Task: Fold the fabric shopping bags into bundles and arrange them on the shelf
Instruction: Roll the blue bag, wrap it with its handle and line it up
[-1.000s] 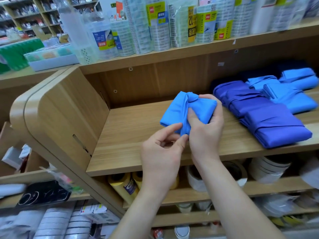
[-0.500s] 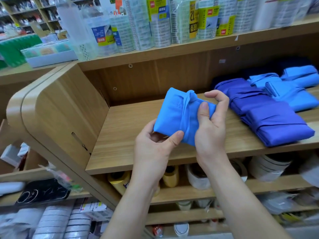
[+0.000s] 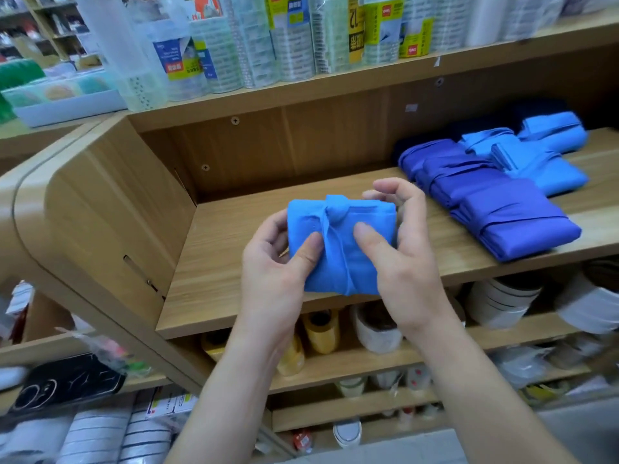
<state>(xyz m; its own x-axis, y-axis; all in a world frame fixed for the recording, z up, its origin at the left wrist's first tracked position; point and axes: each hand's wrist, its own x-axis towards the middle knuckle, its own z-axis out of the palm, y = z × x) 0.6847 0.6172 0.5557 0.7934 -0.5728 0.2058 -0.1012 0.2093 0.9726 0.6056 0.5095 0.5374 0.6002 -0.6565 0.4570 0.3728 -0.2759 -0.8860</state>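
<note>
Both hands are on it: a light blue folded fabric bundle [image 3: 341,242], tied round its middle by a strap of the same cloth, with a small knot near the top. The left hand [image 3: 271,279] grips its left edge, thumb pressed flat on the front just beside the strap, fingers curled away behind. The right hand [image 3: 408,262] takes the right side, thumb down on the front face, fingers hooked over the far right edge and top corner. The bundle is held in front of the pale wooden shelf board [image 3: 217,262], over its front lip; whether its lower edge touches the wood is hard to say from this angle. Off to the right on that same board lie the violet-blue fabric bundles [image 3: 502,209], packed side by side. Behind them are the lighter blue fabric bundles [image 3: 542,169], touching the violet ones. Above, shrink-wrapped stacks of clear tape rolls [image 3: 294,38] line the upper shelf. Below, yellow tape rolls [image 3: 318,326] stand on the next level down.
</note>
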